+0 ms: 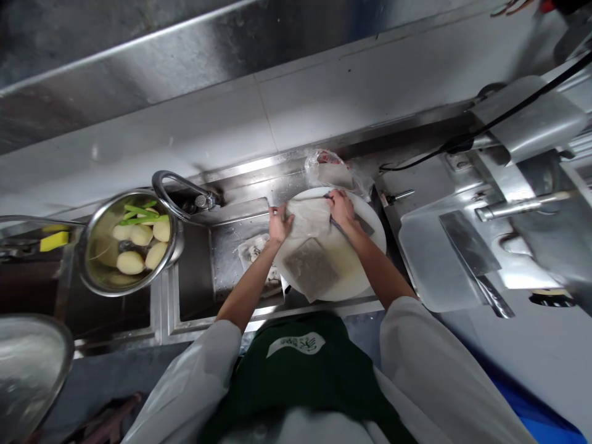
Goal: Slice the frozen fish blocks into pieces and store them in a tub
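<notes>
My left hand (pixel 280 226) pinches the left edge of a pale, limp, whitish sheet (pixel 309 217), whose kind I cannot make out. At the opposite end my right hand (pixel 342 211) grips the sheet's right side, where a dark grey edge shows. It is stretched between both hands above a round white board or dish (pixel 370 271) that lies across the sink. Nearer my body, a grey-beige square piece (pixel 312 269) rests on that round surface. Part of another grey piece (pixel 365 226) shows beside my right forearm.
A crumpled clear plastic bag (pixel 329 170) lies behind the round surface. In the sink (pixel 194 271) sits a container of pale pieces (pixel 252 250). Left of the faucet (pixel 172 179), a metal pot (pixel 86 259) holds peeled potatoes and green stalks. A cleaver (pixel 472 246) lies on a translucent board (pixel 420 265).
</notes>
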Motion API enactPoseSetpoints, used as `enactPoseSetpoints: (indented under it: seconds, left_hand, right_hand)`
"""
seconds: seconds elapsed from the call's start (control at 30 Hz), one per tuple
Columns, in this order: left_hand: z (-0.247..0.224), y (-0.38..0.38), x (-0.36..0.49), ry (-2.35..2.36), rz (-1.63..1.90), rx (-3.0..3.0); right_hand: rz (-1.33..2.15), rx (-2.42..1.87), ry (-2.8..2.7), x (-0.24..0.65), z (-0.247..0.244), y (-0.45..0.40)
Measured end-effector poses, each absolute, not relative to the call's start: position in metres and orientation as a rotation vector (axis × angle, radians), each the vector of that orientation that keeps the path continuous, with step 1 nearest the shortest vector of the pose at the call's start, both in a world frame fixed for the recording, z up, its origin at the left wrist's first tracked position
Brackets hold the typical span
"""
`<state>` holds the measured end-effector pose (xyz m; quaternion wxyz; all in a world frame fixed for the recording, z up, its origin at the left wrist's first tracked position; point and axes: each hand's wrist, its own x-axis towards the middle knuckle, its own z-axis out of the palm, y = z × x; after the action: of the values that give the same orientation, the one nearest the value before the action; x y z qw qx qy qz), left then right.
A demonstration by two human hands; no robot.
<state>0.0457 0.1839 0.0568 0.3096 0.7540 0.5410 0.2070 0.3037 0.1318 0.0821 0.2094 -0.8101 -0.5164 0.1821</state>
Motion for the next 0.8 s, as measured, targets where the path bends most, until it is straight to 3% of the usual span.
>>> enactPoseSetpoints:
  seconds: [0.1, 0.27, 0.37, 0.8]
  left_hand:
    - [0.064, 0.17, 0.025, 1.685, 0.606, 1.88]
    - [0.066, 0.096, -0.007, 1.389, 0.338, 1.905]
    - [0.063, 0.056, -0.011, 1.378, 0.315, 1.947]
    - [0.078, 0.054, 0.001, 1.54, 0.034, 1.89]
  right_hand:
    - [0.373, -2.214, -1.412, 0.29, 0.093, 0.097]
    - [0.807, -2.162, -1.77, 0.232, 0.092, 0.007]
    - [0.785, -2.262, -1.761, 0.203, 0.082, -0.025]
    - [0.612, -2.312, -1.713, 0.184, 0.07, -0.024]
